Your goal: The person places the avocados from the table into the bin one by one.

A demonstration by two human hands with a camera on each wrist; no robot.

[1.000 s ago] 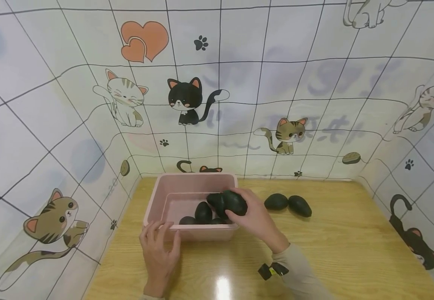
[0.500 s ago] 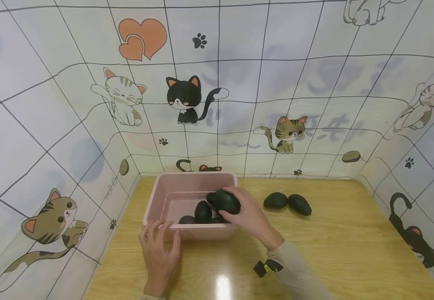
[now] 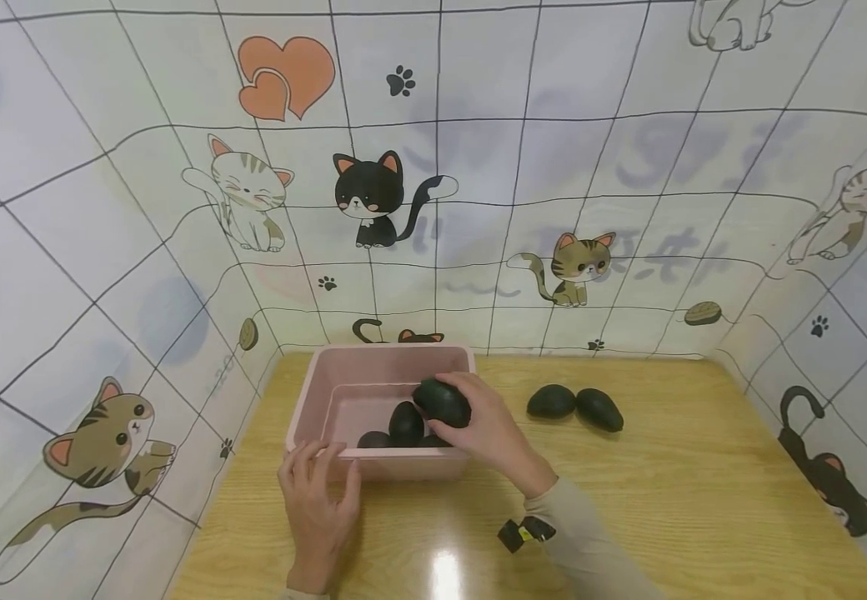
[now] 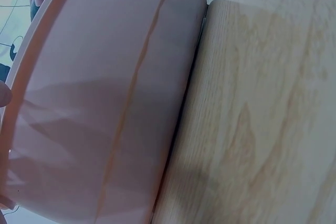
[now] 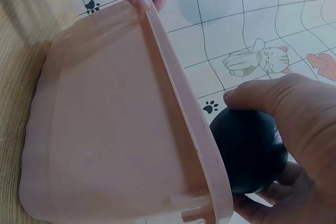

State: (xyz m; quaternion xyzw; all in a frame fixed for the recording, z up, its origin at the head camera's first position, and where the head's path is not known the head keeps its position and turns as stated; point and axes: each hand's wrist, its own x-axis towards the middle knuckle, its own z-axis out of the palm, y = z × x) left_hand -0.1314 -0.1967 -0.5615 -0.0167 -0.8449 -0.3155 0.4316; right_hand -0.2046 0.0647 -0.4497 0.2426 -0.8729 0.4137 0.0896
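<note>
A pink plastic bin (image 3: 343, 367) stands on the wooden table (image 3: 666, 483), with several dark avocados (image 3: 406, 422) inside. My right hand (image 3: 478, 425) grips one more dark avocado (image 3: 443, 402) over the bin's right side; the right wrist view shows that avocado (image 5: 247, 150) wrapped by my fingers beside the bin's wall (image 5: 105, 129). My left hand (image 3: 318, 500) rests on the bin's near rim, fingers over its edge. The left wrist view is filled by the bin's outer wall (image 4: 105, 108). Two avocados (image 3: 551, 402) (image 3: 598, 410) lie on the table right of the bin.
Walls papered with cartoon cats close in the table at the back and both sides. A small black object (image 3: 522, 532) sits at my right sleeve.
My right hand has carried its avocado leftward and slightly down, further over the bin. The left hand has stayed on the rim.
</note>
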